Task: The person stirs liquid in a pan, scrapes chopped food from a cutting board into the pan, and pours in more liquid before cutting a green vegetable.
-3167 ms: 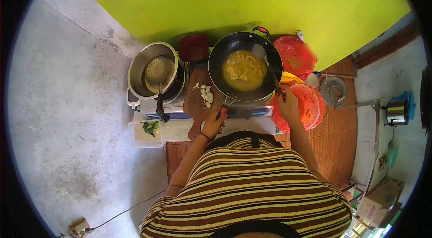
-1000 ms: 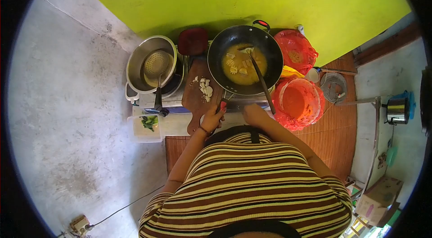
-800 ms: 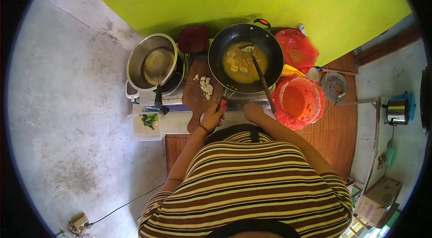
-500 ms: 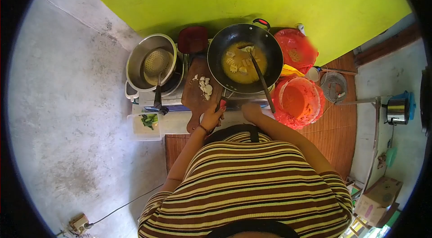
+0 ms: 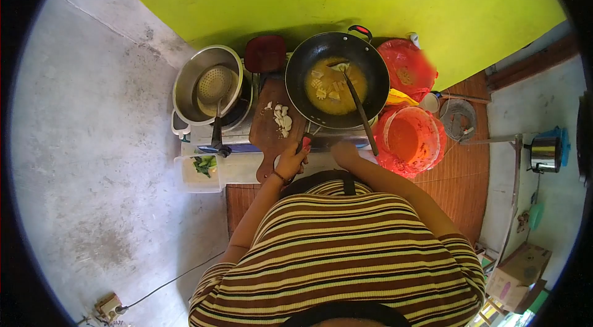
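Observation:
My left hand (image 5: 291, 162) is closed around the red-and-black wok handle (image 5: 306, 142), beside a wooden cutting board (image 5: 267, 134). White chopped pieces (image 5: 282, 121) lie on that board. My right hand (image 5: 344, 153) is curled at the front edge of the stove (image 5: 358, 137); whatever its fingers grip is hidden. Above both hands sits a black wok (image 5: 296, 95) holding yellow-orange broth (image 5: 321, 101) with pale pieces in it. A long-handled spatula or ladle (image 5: 360, 108) leans in the wok, its handle reaching over the near rim, to the right of my right hand.
On the left burner stands a metal pot (image 5: 183, 101) with a skimmer (image 5: 215, 84) across it. A clear container (image 5: 185, 172) of green leaves is below. A dark red bowl (image 5: 264, 54) sits behind the board. Red plastic-lined tubs (image 5: 435, 142) stand to the right.

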`<state>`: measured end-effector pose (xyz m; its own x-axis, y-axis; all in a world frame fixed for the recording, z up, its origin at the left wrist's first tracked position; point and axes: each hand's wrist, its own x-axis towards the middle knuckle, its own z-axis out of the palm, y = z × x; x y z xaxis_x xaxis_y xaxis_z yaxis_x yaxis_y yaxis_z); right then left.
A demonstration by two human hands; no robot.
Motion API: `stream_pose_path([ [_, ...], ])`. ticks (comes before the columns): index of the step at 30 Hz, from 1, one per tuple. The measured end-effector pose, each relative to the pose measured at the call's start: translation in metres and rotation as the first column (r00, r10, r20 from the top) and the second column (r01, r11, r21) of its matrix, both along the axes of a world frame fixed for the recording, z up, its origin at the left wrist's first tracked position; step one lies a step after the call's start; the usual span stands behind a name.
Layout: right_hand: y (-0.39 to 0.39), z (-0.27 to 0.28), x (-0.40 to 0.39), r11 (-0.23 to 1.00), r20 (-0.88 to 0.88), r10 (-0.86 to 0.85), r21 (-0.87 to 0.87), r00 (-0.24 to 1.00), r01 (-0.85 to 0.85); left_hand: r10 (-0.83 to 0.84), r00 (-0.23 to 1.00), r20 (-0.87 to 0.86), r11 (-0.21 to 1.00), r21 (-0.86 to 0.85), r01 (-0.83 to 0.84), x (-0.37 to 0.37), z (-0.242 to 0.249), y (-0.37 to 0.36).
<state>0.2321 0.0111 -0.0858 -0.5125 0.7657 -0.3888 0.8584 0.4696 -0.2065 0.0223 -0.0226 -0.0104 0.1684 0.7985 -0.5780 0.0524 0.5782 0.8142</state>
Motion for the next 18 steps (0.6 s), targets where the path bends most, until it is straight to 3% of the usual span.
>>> stream_pose_path([
  [12, -0.001, -0.009, -0.001, 0.997, -0.054, -0.077, 0.006, 0.996, 0.077, -0.009, 1.0, -0.016, 1.0, 0.007, 0.009, 0.002, 0.002, 0.0],
  [18, -0.001, -0.01, 0.001, 0.997, -0.02, 0.029, 0.073, 0.999, -0.028, 0.008, 1.0, -0.01, 1.0, -0.013, -0.008, 0.003, 0.011, 0.001],
])
